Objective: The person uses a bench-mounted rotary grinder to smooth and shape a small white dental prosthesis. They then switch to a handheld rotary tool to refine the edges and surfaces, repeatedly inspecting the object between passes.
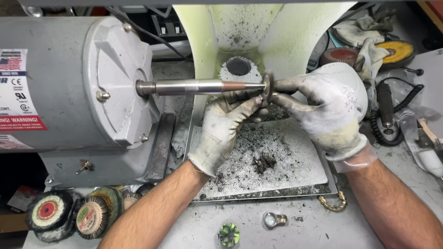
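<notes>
- Nearest the camera: bare forearms, plus a small green disc point(229, 234) and a ring-like piece point(272, 219) on the bench edge.
- Left hand point(224, 127), in a dirty knit glove, comes up from below with its fingers curled under the spindle tip, seemingly steadying the work.
- Right hand point(330, 103), gloved too, pinches something small against the little wheel point(266, 87) at the end of the tapered spindle point(198, 86); the grip is narrow and tight.
- The held piece is almost wholly hidden by the fingertips, so I cannot tell what it is.
- The hood point(277, 34) sits behind the wheel, probably to catch dust; the mesh tray point(295, 157) below holds debris.
- The grey motor point(78, 83) is cut off at the left.
- Buffing wheels point(74, 212) are stacked at lower left, partly out of frame.
- Cloths and a coiled cord at right are cluttered and hard to read.
</notes>
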